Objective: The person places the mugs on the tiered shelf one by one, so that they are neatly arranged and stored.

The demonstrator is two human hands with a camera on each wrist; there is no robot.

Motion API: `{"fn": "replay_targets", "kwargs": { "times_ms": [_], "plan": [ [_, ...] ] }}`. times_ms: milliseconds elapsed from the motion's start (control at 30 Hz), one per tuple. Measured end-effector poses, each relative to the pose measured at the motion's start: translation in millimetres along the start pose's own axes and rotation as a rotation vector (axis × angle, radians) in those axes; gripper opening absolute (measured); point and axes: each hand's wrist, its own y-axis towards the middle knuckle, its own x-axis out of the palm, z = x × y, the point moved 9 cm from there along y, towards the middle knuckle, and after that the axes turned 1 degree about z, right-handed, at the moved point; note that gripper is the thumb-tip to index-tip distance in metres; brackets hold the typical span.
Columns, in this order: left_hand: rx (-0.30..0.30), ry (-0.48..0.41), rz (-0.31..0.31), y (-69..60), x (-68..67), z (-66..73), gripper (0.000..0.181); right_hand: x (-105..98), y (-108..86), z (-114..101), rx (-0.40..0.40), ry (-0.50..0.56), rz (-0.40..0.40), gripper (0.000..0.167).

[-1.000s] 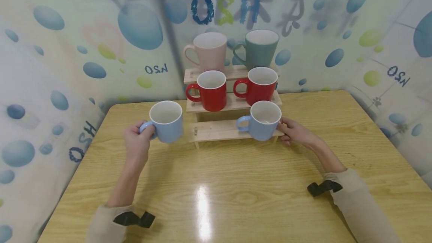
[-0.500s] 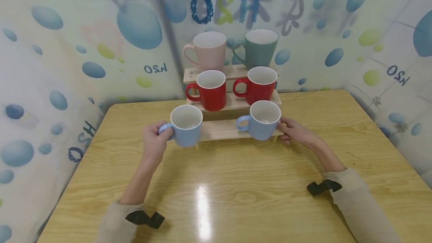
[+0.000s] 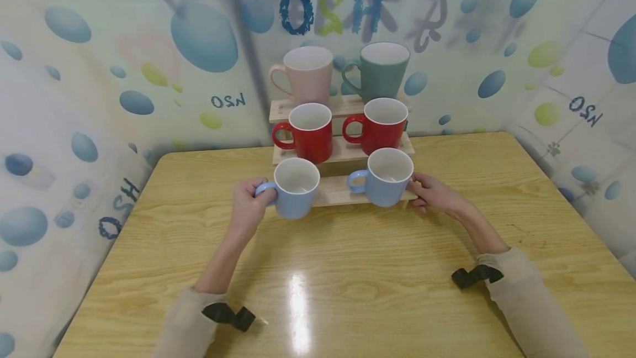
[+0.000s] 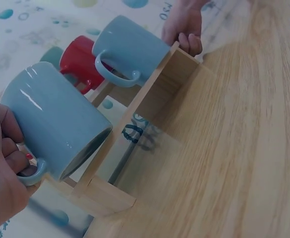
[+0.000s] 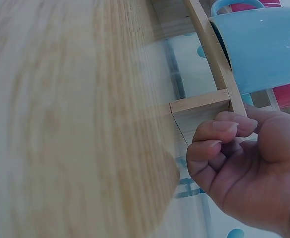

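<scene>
My left hand [image 3: 249, 206] grips a light blue mug [image 3: 293, 200] by its handle. The mug hangs at the left part of a wooden rack's lowest shelf [image 3: 334, 191]; in the left wrist view its underside shows, slightly tilted, close to the shelf edge. A second light blue mug [image 3: 385, 184] stands on that shelf's right part, handle to the left. My right hand [image 3: 436, 192] holds the right end of the shelf between thumb and fingers, as the right wrist view shows, with the other fingers [image 5: 204, 151] curled below.
On the middle shelf stand two red mugs, one left [image 3: 315, 140] and one right [image 3: 385, 129]. The top shelf bears a pink mug [image 3: 310, 79] and a green mug [image 3: 386, 73]. The rack stands on a wooden table [image 3: 377, 286] before a patterned backdrop [image 3: 189, 93].
My left hand has carried the light blue mug rightward, from beside the rack to the left part of the lowest shelf. The right hand has stayed at the shelf end.
</scene>
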Motion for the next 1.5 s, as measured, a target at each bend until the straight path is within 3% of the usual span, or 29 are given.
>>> {"fn": "replay_targets", "kwargs": {
  "times_ms": [267, 767, 1167, 1500],
  "plan": [
    [0.015, -0.013, -0.013, 6.8, 9.7, -4.4, 0.035, -0.7, -0.3, -2.4, -0.027, 0.003, 0.0, 0.026],
    [0.018, -0.07, -0.073, 15.8, 25.8, -20.9, 0.033, 0.6, 0.8, 2.5, 0.005, 0.021, 0.003, 0.025],
    [0.028, -0.068, -0.114, 22.0, 33.3, -24.0, 0.029, -0.9, 0.4, 2.1, -0.002, 0.006, 0.003, 0.026],
    [0.071, -0.058, -0.141, 24.5, 41.5, -20.5, 0.026, 0.2, 1.0, 1.7, -0.024, 0.007, -0.014, 0.027]
  ]
}}
